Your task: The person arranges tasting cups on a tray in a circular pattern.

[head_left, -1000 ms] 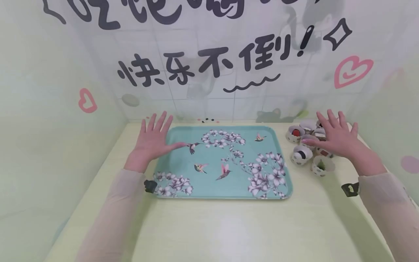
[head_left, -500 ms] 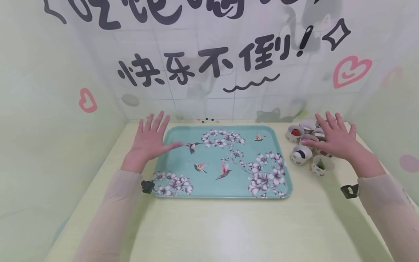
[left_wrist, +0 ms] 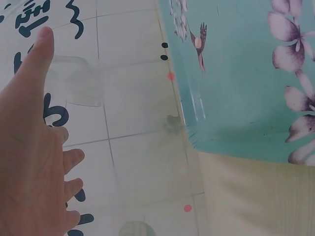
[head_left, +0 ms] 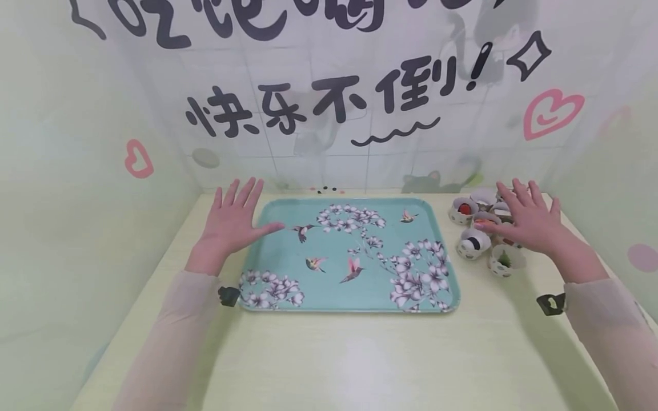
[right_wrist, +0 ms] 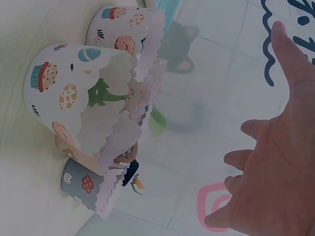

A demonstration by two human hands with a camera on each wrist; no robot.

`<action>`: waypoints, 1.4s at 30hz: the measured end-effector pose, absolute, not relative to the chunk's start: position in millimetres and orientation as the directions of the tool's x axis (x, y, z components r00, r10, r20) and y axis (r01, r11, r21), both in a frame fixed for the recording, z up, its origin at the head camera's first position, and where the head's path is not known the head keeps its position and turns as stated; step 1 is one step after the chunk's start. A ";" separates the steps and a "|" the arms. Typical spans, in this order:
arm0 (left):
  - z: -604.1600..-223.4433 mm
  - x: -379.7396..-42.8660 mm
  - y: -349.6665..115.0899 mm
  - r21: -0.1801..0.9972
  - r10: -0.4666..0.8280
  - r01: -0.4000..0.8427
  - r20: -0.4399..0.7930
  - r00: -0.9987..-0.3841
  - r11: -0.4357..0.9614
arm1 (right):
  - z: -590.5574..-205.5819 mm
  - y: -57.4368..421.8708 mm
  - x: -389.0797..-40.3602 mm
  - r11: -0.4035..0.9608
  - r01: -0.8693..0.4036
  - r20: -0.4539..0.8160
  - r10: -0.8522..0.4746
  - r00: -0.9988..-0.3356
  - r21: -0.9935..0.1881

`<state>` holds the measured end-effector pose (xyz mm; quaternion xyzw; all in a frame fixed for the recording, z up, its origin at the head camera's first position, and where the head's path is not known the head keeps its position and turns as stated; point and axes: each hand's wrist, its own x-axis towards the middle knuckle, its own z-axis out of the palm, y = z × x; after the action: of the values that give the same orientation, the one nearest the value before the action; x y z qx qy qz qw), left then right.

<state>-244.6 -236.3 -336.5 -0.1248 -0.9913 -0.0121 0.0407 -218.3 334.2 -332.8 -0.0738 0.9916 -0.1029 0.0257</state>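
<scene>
A light blue tray point(head_left: 319, 285) printed with birds and blossoms lies flat on the table. My left hand point(head_left: 228, 225) hovers above its left side, fingers spread and holding nothing. Over on the right, my right hand point(head_left: 537, 225) is held with fingers spread above a cluster of paper cups, also holding nothing. Among these, one cup point(head_left: 505, 261) has something green in it, another cup point(head_left: 473, 244) something black and white, and a third cup point(head_left: 464, 211) something red. In the right wrist view, a paper cup point(right_wrist: 54, 93) with cupcake prints stands closest. My right hand partly hides several cups.
A pale wooden table point(head_left: 349, 359) extends in front of the tray. Behind it rises a white tiled wall point(head_left: 319, 165) with black lettering and drawings. Side walls stand at left and right, each near a table edge.
My left hand has drifted slightly left and away from the tray's middle. My right hand has barely moved. The tray and cups stay where they were.
</scene>
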 end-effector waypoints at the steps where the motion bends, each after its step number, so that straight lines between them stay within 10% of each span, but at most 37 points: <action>1: -336.9 -244.6 -236.7 0.012 0.249 0.251 0.087 -0.964 0.968 | -333.1 334.1 -217.9 0.968 -0.141 -0.035 -0.151 -0.988 -0.208; 42: -369.1 -215.6 -254.8 0.096 0.337 0.337 0.015 -0.941 0.937 | -351.4 342.3 -202.1 0.960 -0.137 -0.012 -0.144 -0.989 -0.242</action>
<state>-215.6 -254.8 -369.1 -0.1710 -0.9841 -0.0487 -0.0009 -202.1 342.3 -351.4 -0.0711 0.9900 -0.1213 0.0149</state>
